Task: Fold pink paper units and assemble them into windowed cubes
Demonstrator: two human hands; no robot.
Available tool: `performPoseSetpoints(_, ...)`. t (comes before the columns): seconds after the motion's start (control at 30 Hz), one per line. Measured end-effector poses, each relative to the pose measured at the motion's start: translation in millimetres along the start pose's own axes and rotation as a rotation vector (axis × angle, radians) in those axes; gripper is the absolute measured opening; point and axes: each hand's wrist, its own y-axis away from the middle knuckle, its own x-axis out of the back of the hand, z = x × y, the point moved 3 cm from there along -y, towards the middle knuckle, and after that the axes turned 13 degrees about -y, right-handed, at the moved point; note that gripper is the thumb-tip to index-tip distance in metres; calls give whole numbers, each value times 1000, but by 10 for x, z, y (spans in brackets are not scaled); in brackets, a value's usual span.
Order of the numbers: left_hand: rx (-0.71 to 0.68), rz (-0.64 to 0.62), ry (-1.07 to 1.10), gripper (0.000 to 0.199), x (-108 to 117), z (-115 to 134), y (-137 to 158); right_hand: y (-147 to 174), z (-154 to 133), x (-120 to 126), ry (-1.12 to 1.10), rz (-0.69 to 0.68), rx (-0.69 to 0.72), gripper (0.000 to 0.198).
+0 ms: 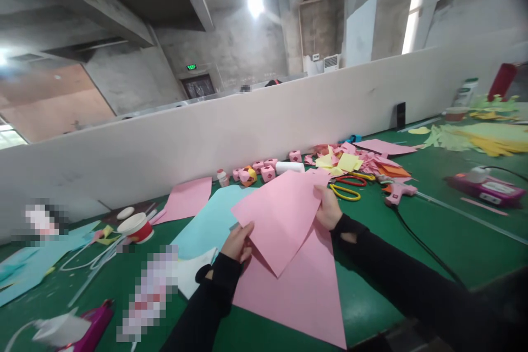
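Observation:
A sheet of pink paper (280, 217) is held up at an angle between my two hands. My left hand (237, 242) pinches its left edge, and my right hand (329, 208) grips its right edge near the upper corner. Beneath it another pink sheet (295, 308) lies on the green table, reaching toward the near edge. A light blue sheet (210, 220) lies beside them, to the left. Just beyond my right hand are scissors with yellow handles (345, 192) and a pair with red handles (350, 180).
Small folded pink boxes (268, 173) and a white roll (290, 167) line the partition (247, 137). Pink and yellow scraps (350, 162) are heaped to the right. A pink glue gun (399, 192) trails a black cord. Paper cup (136, 227) and power strip (97, 327) stand left.

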Motion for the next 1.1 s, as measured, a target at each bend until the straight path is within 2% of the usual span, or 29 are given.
performPoseSetpoints(0.07, -19, 12, -41, 32, 41, 19, -10, 60, 17, -58, 154, -95, -16, 11)
performPoseSetpoints(0.13, -35, 32, -74, 32, 72, 42, -19, 146, -44, -140, 324, -235, -4, 20)
performPoseSetpoints(0.27, -69, 62, -149, 33, 60, 65, -17, 456, -156, -309, 615, -595, 32, 36)
performPoseSetpoints(0.3, -78, 62, -168, 34, 46, 68, -12, 556, -142, -345, 711, -719, 36, 37)
performPoseSetpoints(0.37, -98, 55, -201, 38, 15, 72, 0, 788, -50, -415, 1132, -1131, 202, 41)
performPoseSetpoints(0.4, -106, 49, -213, 41, -1, 75, 6, 875, 2, -424, 1261, -1249, 267, 43)
performPoseSetpoints(0.47, -113, 34, -218, 49, -29, 80, 14, 993, 91, -426, 1414, -1375, 342, 45)
performPoseSetpoints(0.6, -110, 3, -187, 50, -67, 86, -6, 1151, 166, -436, 1510, -1545, 424, 46)
performPoseSetpoints(0.77, -126, 0, -164, 33, -63, 95, -50, 1311, 173, -459, 1507, -1622, 459, 45)
performPoseSetpoints(0.9, -121, -20, -162, 32, -44, 80, -47, 1369, 177, -464, 1461, -1603, 438, 42)
performPoseSetpoints(0.97, -134, -16, -148, 31, -30, 63, -57, 1342, 139, -493, 1365, -1572, 417, 51)
performPoseSetpoints(1.03, -152, -1, -125, 33, -18, 43, -77, 1251, 72, -533, 1248, -1468, 376, 59)
performPoseSetpoints(1.1, -161, 18, -95, 40, -19, 22, -95, 1087, -7, -551, 1159, -1224, 322, 51)
